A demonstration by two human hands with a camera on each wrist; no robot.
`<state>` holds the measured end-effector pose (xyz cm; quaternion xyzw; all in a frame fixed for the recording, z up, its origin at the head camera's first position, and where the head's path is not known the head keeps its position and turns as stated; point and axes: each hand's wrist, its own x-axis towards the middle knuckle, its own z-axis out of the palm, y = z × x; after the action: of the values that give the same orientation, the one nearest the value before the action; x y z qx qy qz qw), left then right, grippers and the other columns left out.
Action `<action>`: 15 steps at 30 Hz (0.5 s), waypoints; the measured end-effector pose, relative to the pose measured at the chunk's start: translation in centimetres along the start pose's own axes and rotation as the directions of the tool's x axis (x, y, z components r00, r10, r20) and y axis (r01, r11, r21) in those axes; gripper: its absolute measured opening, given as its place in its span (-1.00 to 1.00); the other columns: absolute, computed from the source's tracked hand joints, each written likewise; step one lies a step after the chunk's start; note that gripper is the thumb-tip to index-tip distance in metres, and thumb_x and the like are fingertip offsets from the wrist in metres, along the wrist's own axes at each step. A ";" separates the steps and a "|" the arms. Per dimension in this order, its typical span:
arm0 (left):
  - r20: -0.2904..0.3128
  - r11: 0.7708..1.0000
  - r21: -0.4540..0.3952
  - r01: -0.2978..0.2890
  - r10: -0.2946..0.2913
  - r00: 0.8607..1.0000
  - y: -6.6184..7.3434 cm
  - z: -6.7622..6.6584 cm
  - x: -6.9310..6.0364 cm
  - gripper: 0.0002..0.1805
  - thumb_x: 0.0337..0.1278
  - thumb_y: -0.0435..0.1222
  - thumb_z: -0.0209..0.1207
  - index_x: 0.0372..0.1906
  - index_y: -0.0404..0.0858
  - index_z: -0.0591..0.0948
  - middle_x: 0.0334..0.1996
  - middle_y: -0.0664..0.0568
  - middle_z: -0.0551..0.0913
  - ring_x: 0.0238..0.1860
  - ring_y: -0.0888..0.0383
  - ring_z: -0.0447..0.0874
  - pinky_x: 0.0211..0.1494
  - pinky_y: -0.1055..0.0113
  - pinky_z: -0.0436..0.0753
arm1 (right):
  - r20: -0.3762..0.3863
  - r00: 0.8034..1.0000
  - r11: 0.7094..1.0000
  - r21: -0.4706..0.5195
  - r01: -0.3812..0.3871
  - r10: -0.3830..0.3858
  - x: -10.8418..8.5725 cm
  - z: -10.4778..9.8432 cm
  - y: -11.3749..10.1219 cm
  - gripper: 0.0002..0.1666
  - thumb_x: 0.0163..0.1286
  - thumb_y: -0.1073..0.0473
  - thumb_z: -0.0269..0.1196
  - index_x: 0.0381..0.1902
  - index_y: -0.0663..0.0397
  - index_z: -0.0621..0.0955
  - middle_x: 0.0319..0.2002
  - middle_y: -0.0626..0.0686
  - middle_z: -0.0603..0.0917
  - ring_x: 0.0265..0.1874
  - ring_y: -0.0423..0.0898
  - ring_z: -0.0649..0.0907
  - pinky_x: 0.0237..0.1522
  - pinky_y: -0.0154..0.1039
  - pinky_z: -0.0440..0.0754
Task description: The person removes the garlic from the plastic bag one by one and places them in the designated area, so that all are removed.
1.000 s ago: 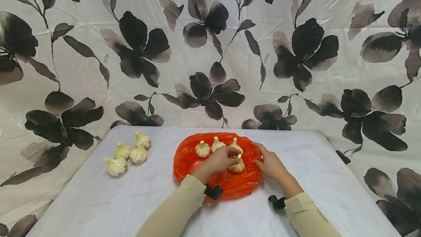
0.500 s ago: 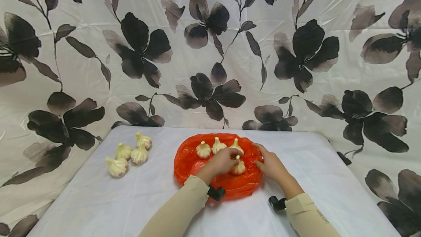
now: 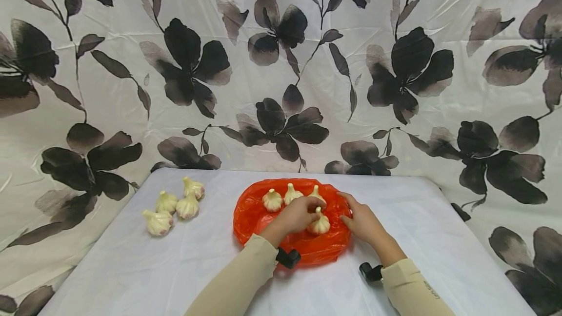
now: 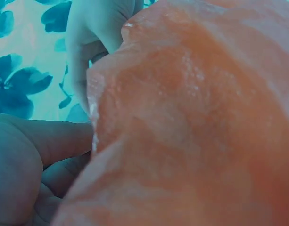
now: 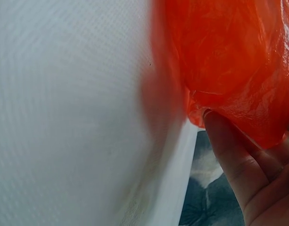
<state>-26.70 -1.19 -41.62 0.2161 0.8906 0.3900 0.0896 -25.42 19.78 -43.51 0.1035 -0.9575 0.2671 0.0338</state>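
A crumpled red plastic bag (image 3: pixel 254 208) lies spread on the table, with garlic bulbs on it: one at the left (image 3: pixel 272 201), two along its back and one nearer the front right (image 3: pixel 320 223). My left hand (image 3: pixel 295 218) reaches over the bag and pinches the stem of the front right bulb. The right hand (image 3: pixel 363 221) grips the bag's right edge between thumb and fingers. In the right wrist view, fingers of that hand (image 5: pixel 248 169) hold the red plastic. The bag (image 4: pixel 182 122) hides the bulbs in the left wrist view, beside my left hand (image 4: pixel 36 160).
Several more garlic bulbs (image 3: pixel 187 206) stand grouped at the left back of the white-covered table (image 3: pixel 131 267). Behind the table's back edge hangs a white cloth with dark flowers (image 3: pixel 272 77). Black wrist straps are on both sleeves.
The left hand has shifted slightly right and stays at the front right bulb. That bulb has moved slightly right. The right hand keeps its place at the bag's edge.
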 end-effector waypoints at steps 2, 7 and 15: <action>-0.006 0.999 -0.034 0.004 -0.004 1.000 0.1 -0.1 -0.1 -0.64 0.25 -0.30 0.20 0.14 -0.07 0.57 -0.01 0.08 0.68 0.04 0.15 0.61 0.11 0.25 0.63 | 0.000 1.000 1.000 -0.003 0.001 -0.001 0.0 0.0 0.0 -0.21 0.28 0.24 0.30 0.42 -0.07 0.26 0.11 0.29 0.61 0.02 0.24 0.64 0.10 0.23 0.56; -0.064 0.993 -0.114 0.002 -0.010 0.998 0.2 -0.5 -0.5 -0.71 0.25 -0.31 0.21 0.04 -0.12 0.49 -0.02 0.04 0.70 0.04 0.14 0.64 -0.10 0.39 0.63 | -0.003 1.000 1.000 -0.009 0.008 -0.009 -0.1 0.0 0.0 -0.20 0.27 0.24 0.30 0.42 -0.06 0.26 0.10 0.30 0.62 0.01 0.25 0.64 0.10 0.23 0.56; -0.145 0.986 -0.162 -0.046 0.022 0.989 0.1 -1.7 -1.2 -0.81 0.24 -0.30 0.22 -0.09 -0.15 0.51 -0.09 0.02 0.71 0.03 0.11 0.66 -0.03 0.31 0.64 | 0.001 1.000 1.000 -0.016 0.001 -0.001 -0.2 -0.1 -0.3 -0.20 0.27 0.24 0.30 0.43 -0.07 0.26 0.10 0.30 0.62 0.02 0.26 0.64 0.11 0.24 0.55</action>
<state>-26.20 -2.80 -40.43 0.1945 0.8557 0.4781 0.0363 -25.20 19.64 -43.28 0.1040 -0.9595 0.2595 0.0345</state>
